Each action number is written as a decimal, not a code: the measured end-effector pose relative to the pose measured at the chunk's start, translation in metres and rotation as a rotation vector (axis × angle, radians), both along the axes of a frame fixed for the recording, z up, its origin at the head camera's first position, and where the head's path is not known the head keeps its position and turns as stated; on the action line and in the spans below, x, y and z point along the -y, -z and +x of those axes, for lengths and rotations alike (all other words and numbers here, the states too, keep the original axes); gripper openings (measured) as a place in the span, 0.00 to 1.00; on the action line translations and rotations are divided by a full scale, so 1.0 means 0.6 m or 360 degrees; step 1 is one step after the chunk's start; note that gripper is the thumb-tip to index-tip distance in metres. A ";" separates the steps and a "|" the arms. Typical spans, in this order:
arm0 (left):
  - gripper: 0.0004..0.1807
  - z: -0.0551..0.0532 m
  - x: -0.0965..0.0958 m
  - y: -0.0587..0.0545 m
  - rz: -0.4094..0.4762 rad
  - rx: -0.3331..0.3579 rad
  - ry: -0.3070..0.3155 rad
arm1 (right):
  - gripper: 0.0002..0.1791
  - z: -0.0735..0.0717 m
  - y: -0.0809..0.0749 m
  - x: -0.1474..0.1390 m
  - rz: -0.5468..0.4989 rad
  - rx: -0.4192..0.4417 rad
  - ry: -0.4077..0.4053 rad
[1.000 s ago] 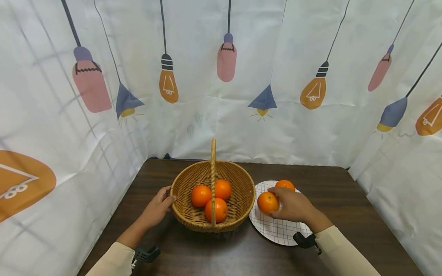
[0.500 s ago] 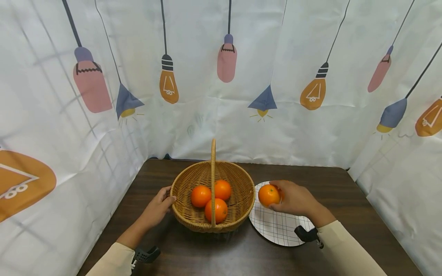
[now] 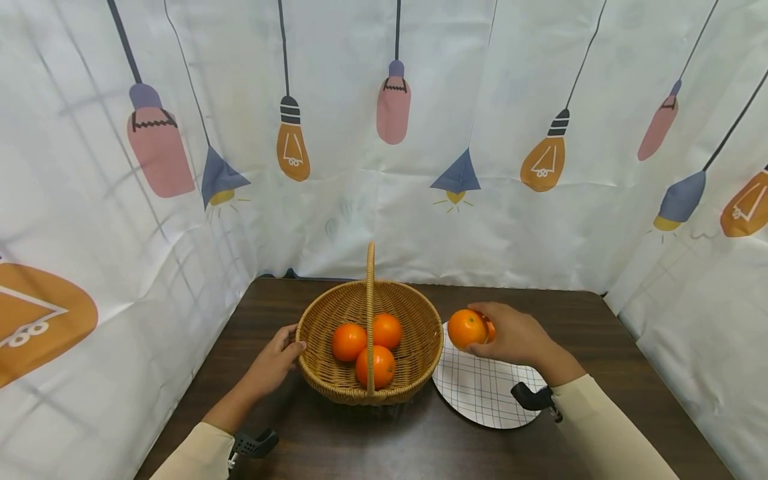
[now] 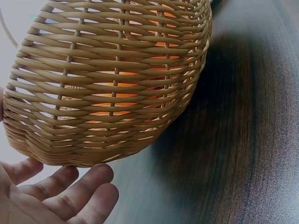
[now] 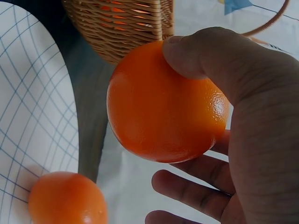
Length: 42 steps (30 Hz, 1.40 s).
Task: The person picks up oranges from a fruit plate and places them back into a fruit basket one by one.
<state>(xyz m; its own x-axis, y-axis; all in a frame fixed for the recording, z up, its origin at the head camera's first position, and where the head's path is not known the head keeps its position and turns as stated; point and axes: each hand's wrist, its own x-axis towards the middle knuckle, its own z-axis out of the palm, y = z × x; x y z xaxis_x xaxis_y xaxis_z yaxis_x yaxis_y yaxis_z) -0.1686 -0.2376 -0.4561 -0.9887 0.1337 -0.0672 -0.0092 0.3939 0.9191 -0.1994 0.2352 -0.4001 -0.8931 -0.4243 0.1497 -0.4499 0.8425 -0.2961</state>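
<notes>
My left hand (image 3: 274, 360) grips the rim of a wicker basket (image 3: 324, 383) at its left side. In the left wrist view its fingers (image 4: 100, 175) lie along the outside, with a bit of thumb at the left edge. Three oranges (image 3: 349, 341) sit inside the basket. In my right hand (image 3: 519, 339) an orange (image 3: 466, 329) is held between thumb and fingers, raised over the far part of a white checked plate (image 3: 486, 400). Another orange (image 5: 70, 200) lies on the plate in the right wrist view; in the head view the right hand mostly hides it.
The basket's tall arched handle (image 3: 370, 280) rises over its middle. Both things stand on a dark wooden table (image 3: 576, 333), the plate just right of the basket. A white curtain (image 3: 372, 213) printed with lamps hangs round the back and sides.
The right hand has lifted its orange up off the plate and slightly away from me, so it covers more of the other orange. The left hand and basket have stayed in place.
</notes>
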 end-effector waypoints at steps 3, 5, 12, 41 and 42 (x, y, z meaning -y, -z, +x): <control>0.33 0.000 -0.001 -0.001 0.0005 -0.0003 -0.0002 | 0.46 -0.003 -0.005 0.002 0.0004 -0.0019 -0.0010; 0.33 0.001 -0.001 -0.001 0.0007 -0.0007 -0.0001 | 0.46 -0.004 -0.009 0.004 0.0005 -0.0034 -0.0013; 0.32 0.001 -0.002 -0.002 -0.0003 -0.0029 -0.0008 | 0.47 -0.004 -0.025 0.018 -0.0018 -0.0034 -0.0019; 0.32 -0.006 0.000 0.006 -0.0028 -0.0015 -0.0020 | 0.45 -0.010 -0.046 0.091 -0.0058 -0.0043 -0.0136; 0.32 -0.006 0.000 0.006 -0.0029 -0.0011 -0.0023 | 0.45 -0.010 -0.045 0.093 -0.0055 -0.0038 -0.0140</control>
